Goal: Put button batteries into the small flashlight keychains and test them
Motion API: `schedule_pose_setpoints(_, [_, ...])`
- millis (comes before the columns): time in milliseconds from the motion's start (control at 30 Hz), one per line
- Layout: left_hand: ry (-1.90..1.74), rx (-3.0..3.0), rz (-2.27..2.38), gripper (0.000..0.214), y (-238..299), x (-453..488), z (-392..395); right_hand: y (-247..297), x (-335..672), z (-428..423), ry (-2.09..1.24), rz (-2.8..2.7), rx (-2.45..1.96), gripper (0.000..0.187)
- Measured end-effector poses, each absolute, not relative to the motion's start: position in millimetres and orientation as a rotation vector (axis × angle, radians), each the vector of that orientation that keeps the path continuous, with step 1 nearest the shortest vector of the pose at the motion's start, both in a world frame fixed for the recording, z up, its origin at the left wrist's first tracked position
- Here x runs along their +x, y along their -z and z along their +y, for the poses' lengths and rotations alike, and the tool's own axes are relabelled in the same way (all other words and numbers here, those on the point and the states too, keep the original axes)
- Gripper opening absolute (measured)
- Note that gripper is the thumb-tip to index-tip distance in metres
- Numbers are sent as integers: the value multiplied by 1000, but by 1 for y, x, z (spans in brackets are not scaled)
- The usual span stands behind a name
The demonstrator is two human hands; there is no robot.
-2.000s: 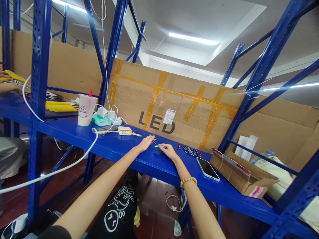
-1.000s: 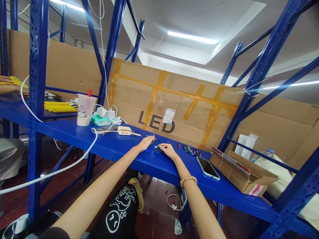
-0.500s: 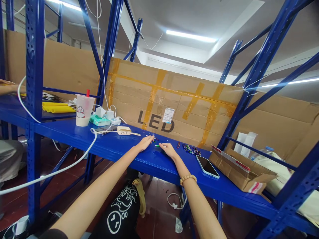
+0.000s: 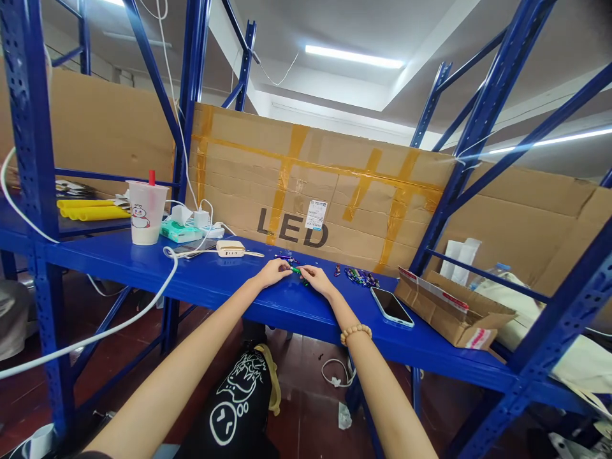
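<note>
Facing a blue steel shelf (image 4: 287, 312), a person's left hand (image 4: 273, 273) and right hand (image 4: 318, 280) rest palms down on it, fingertips almost meeting. Between them lies a tiny green part (image 4: 297, 271), right at the fingertips and touching the right hand's fingers. Its size makes the grip hard to read: the fingers of both hands curl toward it, but whether either hand is actually pinching it cannot be told.

Just beyond the fingertips sit a few small dark parts (image 4: 287, 258). Further right, a loose cluster of colourful small parts (image 4: 361, 277) lies on the same shelf. A wooden bead bracelet (image 4: 356, 333) circles the right wrist. Past the right hand are a smartphone (image 4: 391, 306) and an open cardboard box (image 4: 452, 312).

To the left stand a beige multi-port charger (image 4: 229, 248) with a white cable, a green tissue pack (image 4: 178, 231) and a plastic cup (image 4: 146, 220) with a red straw. Behind everything leans a taped cardboard sheet (image 4: 287, 185) printed "LED".
</note>
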State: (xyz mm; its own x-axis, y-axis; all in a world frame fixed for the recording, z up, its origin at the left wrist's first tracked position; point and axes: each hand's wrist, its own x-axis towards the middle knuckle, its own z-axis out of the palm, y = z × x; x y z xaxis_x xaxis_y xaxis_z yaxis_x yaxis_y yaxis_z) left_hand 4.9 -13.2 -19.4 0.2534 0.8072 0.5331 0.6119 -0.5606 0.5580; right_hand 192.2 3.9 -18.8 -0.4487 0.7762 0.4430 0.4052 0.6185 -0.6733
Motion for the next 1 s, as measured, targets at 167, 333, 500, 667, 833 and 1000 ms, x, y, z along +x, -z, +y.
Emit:
schedule_pose_setpoints(167, [-1192, 2329, 1306, 18, 20, 4, -11, 20, 193, 5, -613, -2090, -920, 29])
schedule_pose_setpoints(333, [-1139, 2345, 1361, 18, 20, 5, -13, 22, 195, 6, -565, -2071, -975, 35])
schedule_pose_setpoints(500, [-987, 2365, 1608, 19, 15, 5, -19, 21, 198, 7, -507, -2042, -1002, 34])
schedule_pose_setpoints(667, [-987, 2242, 1861, 17, 9, 4, -27, 20, 200, 7, -469, -1994, -1051, 26])
schedule_pose_setpoints(833, [-997, 2097, 2082, 18, 4, 3, -35, 20, 204, 9, -475, -1844, -1144, 22])
schedule_pose_setpoints(1000, [-1016, 1969, 2217, 24, 4, 1, -37, 20, 206, 9, -583, -1599, -1207, 7])
